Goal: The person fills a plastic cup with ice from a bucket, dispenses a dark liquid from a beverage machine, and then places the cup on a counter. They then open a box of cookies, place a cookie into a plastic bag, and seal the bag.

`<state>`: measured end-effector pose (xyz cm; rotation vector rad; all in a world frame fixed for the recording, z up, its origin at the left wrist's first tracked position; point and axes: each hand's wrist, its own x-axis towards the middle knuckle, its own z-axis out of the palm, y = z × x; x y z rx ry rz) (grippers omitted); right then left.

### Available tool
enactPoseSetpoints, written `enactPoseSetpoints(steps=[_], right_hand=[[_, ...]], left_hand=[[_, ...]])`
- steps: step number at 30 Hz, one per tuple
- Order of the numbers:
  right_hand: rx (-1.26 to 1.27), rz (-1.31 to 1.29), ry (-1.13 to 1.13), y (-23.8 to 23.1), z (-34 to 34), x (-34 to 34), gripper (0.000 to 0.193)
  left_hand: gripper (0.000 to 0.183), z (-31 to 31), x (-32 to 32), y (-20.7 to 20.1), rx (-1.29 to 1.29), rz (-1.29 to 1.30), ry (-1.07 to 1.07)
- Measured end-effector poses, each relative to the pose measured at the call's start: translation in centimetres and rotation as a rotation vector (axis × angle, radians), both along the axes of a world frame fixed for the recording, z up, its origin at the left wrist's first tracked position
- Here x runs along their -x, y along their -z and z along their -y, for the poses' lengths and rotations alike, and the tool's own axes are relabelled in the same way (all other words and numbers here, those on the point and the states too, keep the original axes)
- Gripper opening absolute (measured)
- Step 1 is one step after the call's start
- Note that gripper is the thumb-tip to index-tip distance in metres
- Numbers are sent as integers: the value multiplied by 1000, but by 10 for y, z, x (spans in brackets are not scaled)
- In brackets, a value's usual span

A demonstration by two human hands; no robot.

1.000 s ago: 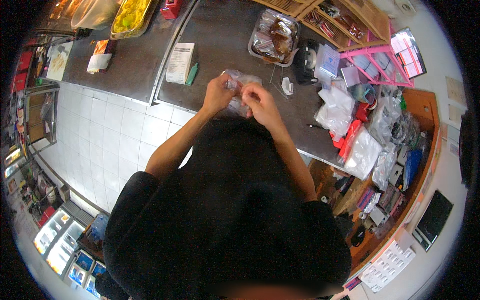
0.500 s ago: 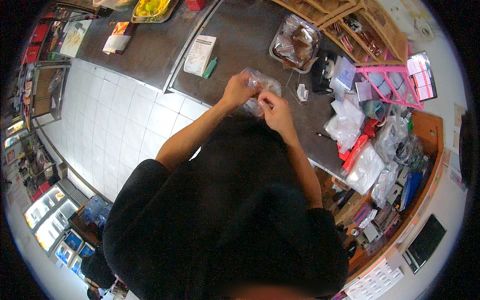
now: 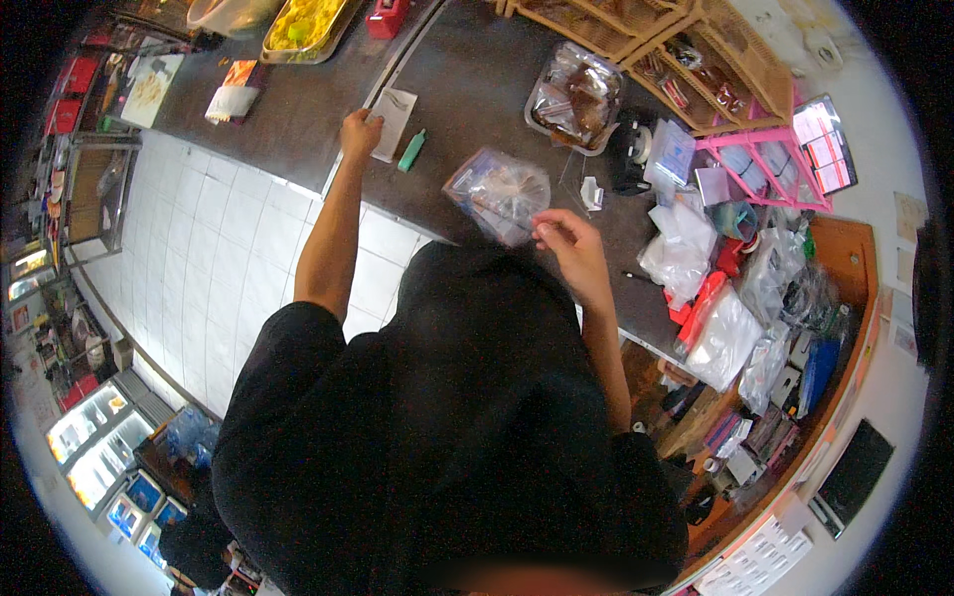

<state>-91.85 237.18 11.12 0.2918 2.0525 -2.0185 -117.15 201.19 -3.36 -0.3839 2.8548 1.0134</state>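
At the counter's metal seam, my left hand (image 3: 361, 134) is closed on the edge of a printed paper slip (image 3: 396, 124). The slip looks bent up at its far end. A small green tube-shaped item (image 3: 411, 150) lies just right of the slip. In front of me a clear plastic bag (image 3: 505, 191) rests on the dark counter; its contents show only dimly through the film. My right hand (image 3: 576, 253) has its thumb and fingertips pinched together at the bag's near right corner.
Beyond the bag stands a clear tray (image 3: 530, 116) of brown wrapped food, below a wicker rack (image 3: 636, 30). Rightward are a pink rack (image 3: 765, 164) and a heap of plastic bags (image 3: 725, 333). A metal tray (image 3: 266, 48) of yellow food sits far left.
My left hand has let go of the plastic bag and reached left to the slip, whose far end has bent up. The bag now lies on the counter, with my right hand slightly lower beside it.
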Motion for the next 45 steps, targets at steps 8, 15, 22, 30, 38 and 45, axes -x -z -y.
enactPoseSetpoints(steps=[8,15,22,30,38,45], right_hand=[[31,-395,444,-40,42,70,41],[-480,-547,-8,-98,7,49,14],[44,-332,209,-84,-15,13,31],[-261,-63,313,8,-72,-37,25],[-250,-24,350,48,-85,-52,28],[-416,59,136,75,-61,-50,32]], left_hand=[[19,-77,-129,-173,-675,-151,444],[25,-139,-156,-235,-359,-711,566],[18,-221,-153,-252,-1334,-28,386],[44,-220,-125,-135,-491,-545,590],[58,-175,-158,-49,-186,-150,746],[44,-209,-193,-75,-107,-277,536]])
